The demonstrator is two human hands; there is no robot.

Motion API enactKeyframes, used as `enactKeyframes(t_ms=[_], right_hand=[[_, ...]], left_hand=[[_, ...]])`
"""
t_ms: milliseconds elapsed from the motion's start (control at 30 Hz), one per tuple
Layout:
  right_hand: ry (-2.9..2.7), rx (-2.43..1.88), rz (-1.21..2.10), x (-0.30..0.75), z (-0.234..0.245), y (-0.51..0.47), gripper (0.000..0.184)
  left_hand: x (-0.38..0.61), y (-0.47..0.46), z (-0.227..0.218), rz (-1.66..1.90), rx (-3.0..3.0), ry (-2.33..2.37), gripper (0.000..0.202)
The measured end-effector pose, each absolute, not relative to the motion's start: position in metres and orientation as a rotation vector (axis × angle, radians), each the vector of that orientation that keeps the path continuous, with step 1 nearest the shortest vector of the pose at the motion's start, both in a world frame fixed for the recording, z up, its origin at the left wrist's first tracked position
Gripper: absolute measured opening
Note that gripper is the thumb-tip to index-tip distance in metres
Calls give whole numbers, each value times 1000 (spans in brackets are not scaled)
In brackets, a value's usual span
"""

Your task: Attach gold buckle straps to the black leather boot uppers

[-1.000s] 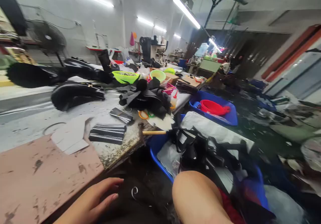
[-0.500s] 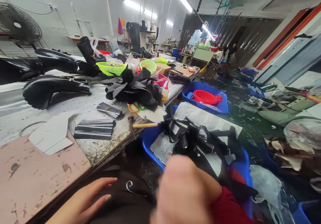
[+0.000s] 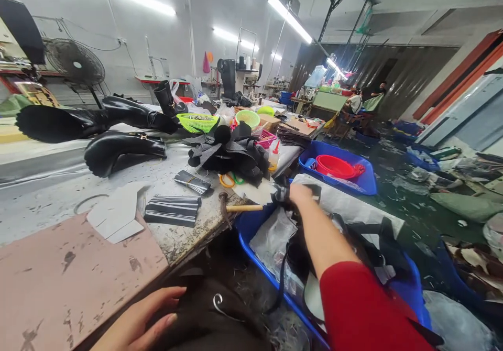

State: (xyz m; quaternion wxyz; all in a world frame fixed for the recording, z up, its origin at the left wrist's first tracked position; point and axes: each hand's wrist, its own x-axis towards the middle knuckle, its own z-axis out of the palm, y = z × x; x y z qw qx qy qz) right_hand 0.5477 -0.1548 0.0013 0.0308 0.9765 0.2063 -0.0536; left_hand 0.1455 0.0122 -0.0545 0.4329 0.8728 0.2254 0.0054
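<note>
Our right hand (image 3: pixel 302 194) is at the far end of the blue tub (image 3: pixel 245 243), its back towards us and its fingers hidden, so we cannot tell whether they pinch anything. Black leather pieces (image 3: pixel 281 193) show right against it, poking out to its left and right, and as far as we can judge their long axis runs crosswise to our forearm. What matters most is that these pieces lie straight beneath the right hand, at the tub's table-side corner, while our left hand (image 3: pixel 155 311) is well apart, low over the dark cloth (image 3: pixel 204 314) of our lap. Its thumb and fingers are loosely parted with nothing between them, so the right is clearly the nearer one. Just left of the pieces, the wooden-handled hammer (image 3: pixel 243 208) lies at the table edge, its handle pointing towards the tub. To the right of our hand a white sheet (image 3: pixel 349 201) slants across the tub's far side, with black straps (image 3: pixel 387 236) nearer us.
</note>
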Motion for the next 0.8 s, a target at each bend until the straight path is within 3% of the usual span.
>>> enactKeyframes(t_ms=[200,333,400,533,567,700,800], right_hand=[[626,2793,249,550,94,-154,27],[1182,2436,664,495,139,-154,22],[1620,2320,685,458,151,-145,21],[2542,1992,353,391,155,-95,18],[2720,1891,315,377,153,-78,18],[3179,1656,587,335,136,-11,21],[3403,1793,625,307,114,19,22]], left_hand=[[131,12,-46,45,2256,581,37],[129,18,-35,161,2391,521,39],[131,19,-25,327,2513,480,50],[127,16,-8,699,2690,446,90],[121,15,-6,735,2694,456,86],[74,19,-10,792,2603,674,32],[25,24,-12,908,2482,1183,33]])
